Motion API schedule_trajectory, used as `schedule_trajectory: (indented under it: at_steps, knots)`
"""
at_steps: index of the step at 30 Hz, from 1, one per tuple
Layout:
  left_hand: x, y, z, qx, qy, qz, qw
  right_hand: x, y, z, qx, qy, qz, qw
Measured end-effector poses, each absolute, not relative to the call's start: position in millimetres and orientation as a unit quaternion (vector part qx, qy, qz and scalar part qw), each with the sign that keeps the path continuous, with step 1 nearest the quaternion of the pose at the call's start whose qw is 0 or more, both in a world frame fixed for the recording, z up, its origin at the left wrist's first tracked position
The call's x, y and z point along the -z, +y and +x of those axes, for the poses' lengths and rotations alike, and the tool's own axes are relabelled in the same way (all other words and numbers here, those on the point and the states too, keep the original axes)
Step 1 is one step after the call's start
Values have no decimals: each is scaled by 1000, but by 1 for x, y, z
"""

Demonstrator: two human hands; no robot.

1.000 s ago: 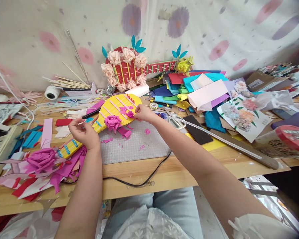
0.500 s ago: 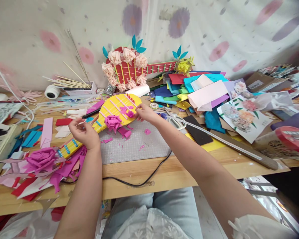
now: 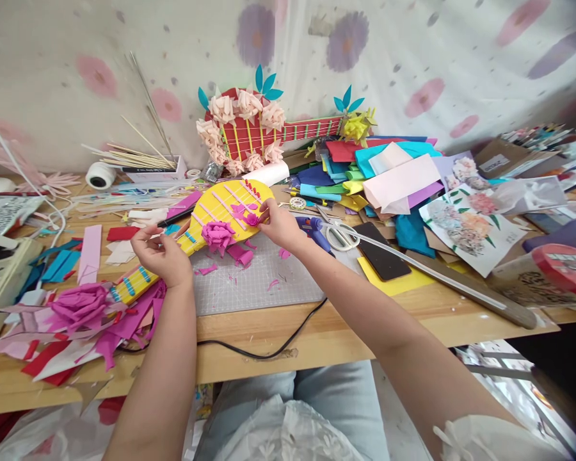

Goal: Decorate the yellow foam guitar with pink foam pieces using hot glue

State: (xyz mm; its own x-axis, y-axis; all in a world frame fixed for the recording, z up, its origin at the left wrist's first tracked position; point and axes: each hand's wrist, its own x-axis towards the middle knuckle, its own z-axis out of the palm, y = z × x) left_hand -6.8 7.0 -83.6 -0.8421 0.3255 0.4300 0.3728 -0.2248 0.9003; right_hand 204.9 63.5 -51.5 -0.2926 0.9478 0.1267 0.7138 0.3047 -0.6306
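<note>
A yellow paper lute (image 3: 206, 208) lies at a slant, its neck pointing to the lower left, with pink strips, thin strings and blue frets. My left hand (image 3: 166, 255) is curled at the neck, its fingers bent round it and partly hidden. At the right edge of the body, my right hand (image 3: 278, 225) has thumb and fingers closed at a small magenta paper flower (image 3: 252, 219). A larger magenta paper rose (image 3: 218, 236) sits on the lower edge of the body. Another magenta rose (image 3: 79, 306) lies by the head end.
Magenta scraps lie on a grey cutting mat (image 3: 264, 285). Right of it are a blue glue gun (image 3: 314, 230), white-handled scissors (image 3: 342, 236) and a black phone (image 3: 381, 251). A red flowered paper guitar (image 3: 264, 131) leans on the wall. A black cable (image 3: 269, 353) crosses the front.
My right hand has shifted slightly left toward the small magenta flower, showing more of the glue gun. My left hand and the yellow lute stay almost still.
</note>
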Motion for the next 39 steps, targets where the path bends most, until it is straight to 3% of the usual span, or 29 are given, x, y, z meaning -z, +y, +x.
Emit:
schedule_trajectory:
  at_steps: [14, 22, 28, 31, 35, 39]
  knots:
    - [93, 10, -10, 737, -606, -298, 18, 54, 62, 198, -247, -748, -559, 259]
    - [96, 8, -5, 707, -619, -340, 38, 67, 61, 219, -312, -765, -421, 375]
    - [97, -7, 36, 622, -571, -526, 106, 91, 45, 254, -299, -765, -423, 384]
    - [102, -14, 65, 556, -533, -637, 40, 99, 34, 271, -281, -764, -469, 344]
    - [111, -17, 93, 366, -529, -758, -109, 107, 25, 283, -247, -769, -521, 276]
    - [117, -16, 104, 260, -511, -811, -117, 114, 20, 284, -213, -784, -526, 250]
